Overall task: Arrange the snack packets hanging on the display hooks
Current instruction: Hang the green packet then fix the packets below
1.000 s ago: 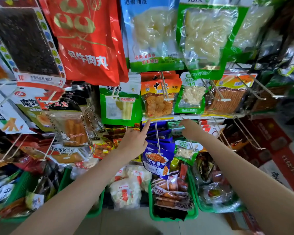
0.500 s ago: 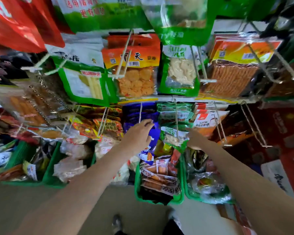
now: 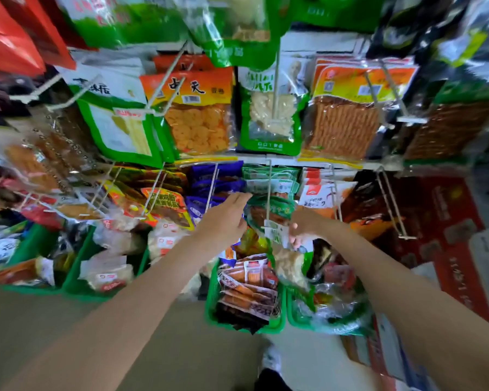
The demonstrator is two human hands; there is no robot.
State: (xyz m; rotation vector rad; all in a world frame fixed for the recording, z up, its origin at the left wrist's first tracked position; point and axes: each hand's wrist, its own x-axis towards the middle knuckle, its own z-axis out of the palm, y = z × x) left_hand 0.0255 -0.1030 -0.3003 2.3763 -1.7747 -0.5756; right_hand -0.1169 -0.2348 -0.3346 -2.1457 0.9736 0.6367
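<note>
**Both hands now at the green packets**

My right hand (image 3: 302,230) has dropped, fingers pinching the front green packet (image 3: 277,234) at the hook (image 3: 268,193) tip; my left hand (image 3: 226,218), fingers loosely open, has shifted across towards it; straightening that row looks underway.

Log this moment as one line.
left hand: open by green packet | right hand: holding packet bottom | hook: loaded

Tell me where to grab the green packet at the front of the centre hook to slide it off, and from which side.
Judging by its pose, pinch the green packet at its flat top header, just beside the hook wire that passes through it, and come from the front. It hangs facing outward, and the right hand already holds its lower edge, steadying it.
</note>
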